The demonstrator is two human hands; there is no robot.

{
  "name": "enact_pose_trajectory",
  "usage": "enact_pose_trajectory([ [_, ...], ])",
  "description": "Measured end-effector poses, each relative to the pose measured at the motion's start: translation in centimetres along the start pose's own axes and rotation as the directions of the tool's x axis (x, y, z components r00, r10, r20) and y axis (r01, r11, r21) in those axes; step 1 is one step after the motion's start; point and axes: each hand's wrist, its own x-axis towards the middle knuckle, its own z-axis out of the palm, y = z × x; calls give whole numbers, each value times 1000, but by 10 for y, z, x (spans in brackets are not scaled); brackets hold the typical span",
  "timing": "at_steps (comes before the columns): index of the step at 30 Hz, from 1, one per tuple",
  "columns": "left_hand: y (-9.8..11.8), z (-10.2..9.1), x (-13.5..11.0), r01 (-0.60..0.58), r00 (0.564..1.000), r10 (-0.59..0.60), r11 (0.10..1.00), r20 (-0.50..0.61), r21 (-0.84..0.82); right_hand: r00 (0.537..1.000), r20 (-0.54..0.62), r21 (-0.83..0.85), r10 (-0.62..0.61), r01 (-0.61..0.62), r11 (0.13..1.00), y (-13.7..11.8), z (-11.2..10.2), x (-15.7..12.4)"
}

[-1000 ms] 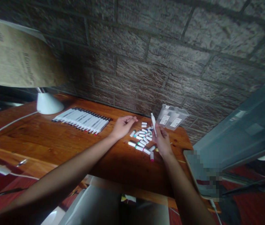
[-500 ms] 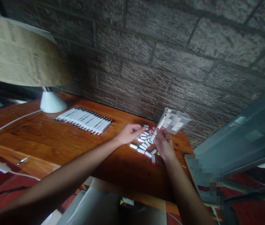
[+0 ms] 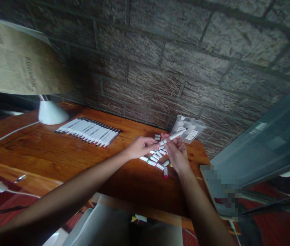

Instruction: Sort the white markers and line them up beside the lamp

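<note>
A white marker [image 3: 176, 134] is in my right hand [image 3: 179, 155], its dark tip pointing up to the right. My left hand [image 3: 141, 147] pinches the lower left end of that same marker, so both hands meet on it above the table. Beneath them lies a loose pile of white marker caps [image 3: 152, 161] with coloured bands, partly hidden by my fingers. One cap with a pink end [image 3: 165, 172] lies at the near side of the pile. To the left, several white markers [image 3: 90, 131] are lined up side by side.
A clear plastic container [image 3: 192, 131] with labels stands by the brick wall at the back right. A lamp with a white base [image 3: 52, 111] and a printed shade is on the left, its cable running off the wooden table [image 3: 124, 174]. A translucent panel [image 3: 268, 126] rises at the right.
The marker has tilted from steep to flatter, its lower end swinging left to my left fingers. My left hand now closes on that end. The view has shifted slightly.
</note>
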Motion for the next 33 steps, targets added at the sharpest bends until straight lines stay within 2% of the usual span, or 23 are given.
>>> enact_pose_trajectory([
  [6, -6, 0, 2, -9, 999, 9, 1000, -50, -7, 1000, 6, -126, -8, 9, 992, 4, -3, 2],
  [9, -12, -3, 4, -25, 991, 29, 999, -134, 33, 998, -45, -230, -47, 35, 973, 6, -7, 2],
  [13, -14, -8, 5, -18, 978, 27, 999, -208, 43, 988, -119, -486, -98, 28, 873, 2, -10, 2],
  [15, -11, -9, 5, -10, 980, 14, 1000, -199, 22, 989, -121, -577, -87, 1, 817, -3, -9, 1],
  [18, -3, -9, 5, -2, 989, -7, 998, -147, -58, 994, -101, -624, -41, -32, 781, -9, -9, 0],
  [22, 4, -9, 5, -12, 995, -6, 983, -97, -183, 998, -65, -628, -26, -21, 778, -10, -11, -1],
  [26, 6, -11, 5, -10, 998, -3, 978, -63, -209, 1000, 1, -611, -14, 11, 791, -8, -14, -4],
  [33, 3, -11, 3, 21, 1000, -24, 986, -11, -164, 981, -191, -660, -13, -119, 742, -12, -6, -9],
])
